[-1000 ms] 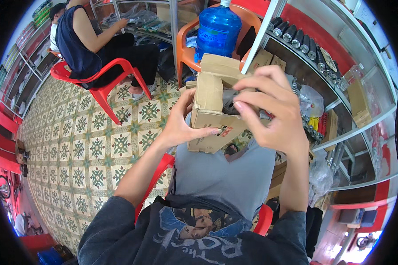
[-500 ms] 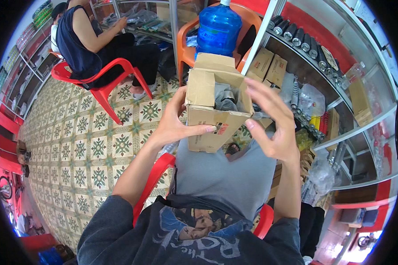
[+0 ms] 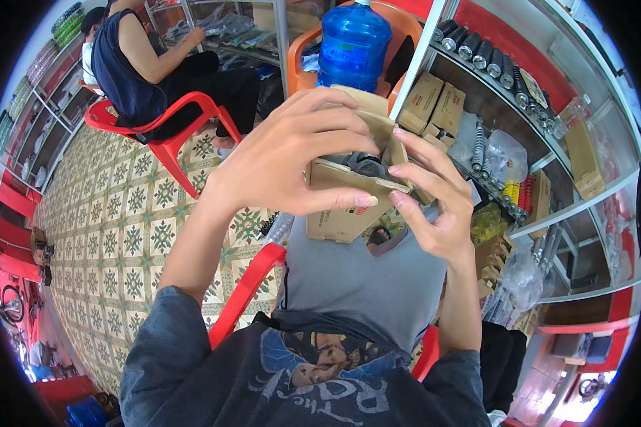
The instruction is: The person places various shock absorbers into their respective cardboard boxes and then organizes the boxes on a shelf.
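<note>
An open brown cardboard box (image 3: 338, 222) stands upright over my grey-trousered lap, its back flap raised. Inside lies a dark part in grey plastic wrap (image 3: 370, 166), with a metal ring end partly showing. Across the box's left side and opening reaches my left hand (image 3: 285, 153), fingers spread and curved, thumb stretched over the front rim; the hand hides much of the opening. My right hand (image 3: 440, 206) is at the right wall, its fingertips on the rim and its thumb by the front right corner, gripping the box there.
A blue water jug (image 3: 354, 48) sits on an orange chair (image 3: 299, 53) ahead. At right, a glass-and-metal shelf (image 3: 541, 153) holds shock absorbers, boxes and plastic bags. At far left, a person (image 3: 132, 67) sits on a red chair (image 3: 167, 146). The floor is patterned tile.
My left hand has let go of the box's left side and risen over its opening. My right hand has closed in on the right rim.
</note>
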A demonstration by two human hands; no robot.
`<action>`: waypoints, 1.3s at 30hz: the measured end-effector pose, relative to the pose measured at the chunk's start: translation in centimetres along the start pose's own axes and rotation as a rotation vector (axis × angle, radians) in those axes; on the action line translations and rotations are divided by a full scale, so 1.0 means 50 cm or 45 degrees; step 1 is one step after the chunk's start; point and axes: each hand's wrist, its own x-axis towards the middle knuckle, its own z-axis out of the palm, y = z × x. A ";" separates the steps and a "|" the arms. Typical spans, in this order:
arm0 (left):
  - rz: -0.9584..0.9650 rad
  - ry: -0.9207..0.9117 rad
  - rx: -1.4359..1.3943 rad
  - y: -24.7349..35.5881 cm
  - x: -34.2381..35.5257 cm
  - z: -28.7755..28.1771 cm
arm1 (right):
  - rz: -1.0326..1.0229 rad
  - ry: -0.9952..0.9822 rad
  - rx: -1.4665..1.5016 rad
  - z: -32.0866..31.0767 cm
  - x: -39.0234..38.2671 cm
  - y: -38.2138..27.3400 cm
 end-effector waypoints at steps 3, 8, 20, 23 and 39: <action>-0.045 0.120 0.035 -0.007 0.004 -0.005 | -0.008 0.018 0.035 0.001 -0.005 0.002; -0.097 0.336 -0.011 -0.052 -0.073 -0.014 | -0.035 0.064 0.065 0.010 -0.011 0.006; -0.394 0.453 -0.550 -0.036 -0.127 0.101 | -0.007 0.068 0.103 0.004 -0.010 -0.006; -0.463 0.473 -0.270 -0.015 -0.113 0.113 | -0.013 0.034 -0.002 -0.014 0.001 -0.015; -0.362 0.597 -0.291 0.015 -0.100 0.141 | 0.081 -1.051 -0.948 -0.010 0.196 -0.081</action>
